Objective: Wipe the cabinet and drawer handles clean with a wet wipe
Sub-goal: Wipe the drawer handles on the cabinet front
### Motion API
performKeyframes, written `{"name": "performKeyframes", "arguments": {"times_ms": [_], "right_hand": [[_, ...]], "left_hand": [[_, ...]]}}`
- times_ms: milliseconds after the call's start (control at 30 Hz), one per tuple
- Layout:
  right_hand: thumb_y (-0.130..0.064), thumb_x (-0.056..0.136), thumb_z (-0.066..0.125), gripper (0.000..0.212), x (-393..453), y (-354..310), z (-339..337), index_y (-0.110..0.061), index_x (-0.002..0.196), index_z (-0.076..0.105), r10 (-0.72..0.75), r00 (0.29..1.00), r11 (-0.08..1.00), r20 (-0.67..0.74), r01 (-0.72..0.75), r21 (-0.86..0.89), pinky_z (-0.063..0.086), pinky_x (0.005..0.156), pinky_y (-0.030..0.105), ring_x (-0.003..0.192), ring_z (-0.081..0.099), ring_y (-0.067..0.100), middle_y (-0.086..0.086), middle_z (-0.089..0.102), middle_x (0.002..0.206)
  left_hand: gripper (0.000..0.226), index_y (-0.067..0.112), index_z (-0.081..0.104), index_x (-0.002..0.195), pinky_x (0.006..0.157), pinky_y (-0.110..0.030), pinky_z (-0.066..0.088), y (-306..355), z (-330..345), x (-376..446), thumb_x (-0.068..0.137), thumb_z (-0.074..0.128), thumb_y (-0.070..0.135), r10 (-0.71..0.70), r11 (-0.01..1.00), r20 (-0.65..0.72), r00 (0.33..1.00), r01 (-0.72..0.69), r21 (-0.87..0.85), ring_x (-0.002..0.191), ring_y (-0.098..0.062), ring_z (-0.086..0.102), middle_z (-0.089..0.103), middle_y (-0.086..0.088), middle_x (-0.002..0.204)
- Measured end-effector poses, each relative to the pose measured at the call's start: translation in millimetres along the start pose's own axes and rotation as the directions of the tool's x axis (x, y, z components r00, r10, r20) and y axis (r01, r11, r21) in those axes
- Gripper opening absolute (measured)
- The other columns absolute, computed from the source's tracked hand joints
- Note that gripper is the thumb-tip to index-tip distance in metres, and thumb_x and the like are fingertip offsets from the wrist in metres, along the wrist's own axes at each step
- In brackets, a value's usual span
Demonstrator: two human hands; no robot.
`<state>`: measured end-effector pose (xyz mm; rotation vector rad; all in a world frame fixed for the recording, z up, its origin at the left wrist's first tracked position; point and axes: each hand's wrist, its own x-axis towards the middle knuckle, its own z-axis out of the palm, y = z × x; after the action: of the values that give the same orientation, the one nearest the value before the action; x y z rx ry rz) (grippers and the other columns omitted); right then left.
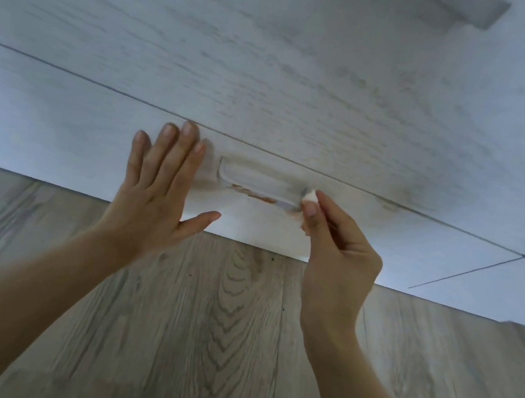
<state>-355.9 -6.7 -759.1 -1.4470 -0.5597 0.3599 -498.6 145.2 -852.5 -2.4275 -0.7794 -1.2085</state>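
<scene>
Wiping lower drawer handle w/ wet wipe, view from above.

Right hand [339, 245] pinching small bunched white wet wipe [311, 197] btwn thumb and fingertips, pressed against right end of pale bar handle [256, 184] on lower drawer front [72, 127]. Left hand [157, 197] spread flat, fingers straight, resting on drawer front just left of handle, thumb splayed out toward handle; holding nothing. Blurry skin-tone reflection visible on underside of handle. Thin seam above handle separating it from upper drawer front [266, 57]; second handle [477, 11] at top right, partly cut off by edge. Grey-brown wood-grain floor [212, 336] below cabinet. Both forearms bare.
</scene>
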Motion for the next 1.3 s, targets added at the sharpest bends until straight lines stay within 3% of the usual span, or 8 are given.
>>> {"name": "performKeyframes", "arguments": {"times_ms": [133, 333, 500, 567, 633, 767, 1067, 1300], "right_hand": [[-0.016, 0.081, 0.072, 0.021, 2, 5, -3, -0.032, 0.094, 0.072, -0.236, 0.97, 0.951, 0.062, 0.244, -0.191, 0.049, 0.077, 0.011, 0.083, 0.065, 0.004, -0.005, 0.071, 0.089], [-0.001, 0.083, 0.07, 0.012, 26, 15, -16, -0.001, 0.095, 0.073, -0.74, 0.463, 0.287, 0.488, 0.874, -0.393, 0.052, 0.074, 0.024, 0.081, 0.064, 0.028, 0.014, 0.067, 0.09], [0.002, 0.081, 0.072, 0.012, 53, 15, -24, 0.003, 0.093, 0.073, -0.765, 0.263, 0.125, 0.588, 0.956, -0.265, 0.047, 0.082, 0.014, 0.078, 0.063, 0.026, 0.013, 0.069, 0.085], [-0.001, 0.081, 0.073, 0.012, 50, 19, -25, -0.001, 0.093, 0.072, -0.77, 0.357, 0.258, 0.529, 0.932, -0.254, 0.048, 0.08, 0.015, 0.081, 0.063, 0.019, 0.009, 0.068, 0.087], [-0.006, 0.081, 0.072, 0.016, 34, 23, -20, -0.013, 0.096, 0.071, -0.686, 0.625, 0.549, 0.373, 0.781, -0.299, 0.049, 0.078, 0.015, 0.083, 0.063, 0.009, 0.003, 0.067, 0.092], [-0.017, 0.083, 0.07, 0.015, 12, 21, -3, -0.028, 0.093, 0.071, -0.135, 0.99, 0.988, -0.038, 0.131, -0.087, 0.051, 0.076, 0.016, 0.081, 0.067, 0.004, -0.008, 0.073, 0.081], [-0.014, 0.082, 0.069, 0.01, 7, 2, 10, -0.009, 0.089, 0.074, 0.336, 0.94, 0.911, -0.057, -0.309, 0.272, 0.055, 0.065, 0.015, 0.081, 0.071, 0.008, -0.002, 0.075, 0.082], [-0.015, 0.082, 0.069, 0.009, 6, -6, 6, -0.008, 0.086, 0.074, 0.366, 0.93, 0.902, -0.026, -0.348, 0.256, 0.057, 0.07, 0.017, 0.073, 0.071, 0.005, -0.003, 0.075, 0.076]], "left_hand": [[0.094, 0.005, -0.012, 0.148, 0.114, -0.049, -0.011, 11, 14, 3, 0.093, 0.037, 0.063, -0.079, 0.996, -0.035, 0.996, 0.08, 0.032, 0.142, -0.021, -0.022, -0.026, -0.004, 0.154], [0.098, 0.007, -0.015, 0.148, 0.113, -0.048, -0.015, 19, 25, 6, 0.091, 0.038, 0.067, -0.161, 0.987, -0.092, 0.983, 0.162, 0.005, 0.141, -0.021, -0.025, -0.029, 0.0, 0.153], [0.105, 0.011, -0.026, 0.144, 0.11, -0.049, -0.018, 28, 31, 12, 0.088, 0.042, 0.069, -0.234, 0.972, -0.111, 0.966, 0.237, 0.011, 0.137, -0.02, -0.032, -0.033, -0.004, 0.152], [0.109, 0.009, -0.029, 0.141, 0.109, -0.05, -0.017, 32, 32, 14, 0.087, 0.044, 0.07, -0.265, 0.963, -0.122, 0.957, 0.269, 0.021, 0.136, -0.024, -0.034, -0.011, -0.022, 0.15], [0.111, 0.005, -0.029, 0.14, 0.109, -0.052, -0.015, 35, 32, 17, 0.087, 0.044, 0.07, -0.261, 0.963, -0.133, 0.956, 0.268, 0.03, 0.137, -0.043, -0.023, 0.006, -0.032, 0.138], [0.112, 0.002, -0.028, 0.139, 0.109, -0.053, -0.014, 33, 29, 15, 0.087, 0.043, 0.071, -0.223, 0.971, -0.123, 0.967, 0.231, 0.063, 0.132, -0.055, -0.01, 0.01, -0.036, 0.134], [0.111, 0.007, -0.031, 0.14, 0.109, -0.052, -0.015, 33, 29, 16, 0.086, 0.04, 0.073, -0.253, 0.965, -0.121, 0.96, 0.259, 0.035, 0.136, -0.031, -0.033, 0.008, -0.03, 0.136], [0.113, 0.008, -0.031, 0.14, 0.11, -0.052, -0.014, 34, 31, 16, 0.085, 0.042, 0.073, -0.263, 0.962, -0.132, 0.956, 0.27, 0.038, 0.135, -0.024, -0.035, 0.008, -0.027, 0.137]]}}
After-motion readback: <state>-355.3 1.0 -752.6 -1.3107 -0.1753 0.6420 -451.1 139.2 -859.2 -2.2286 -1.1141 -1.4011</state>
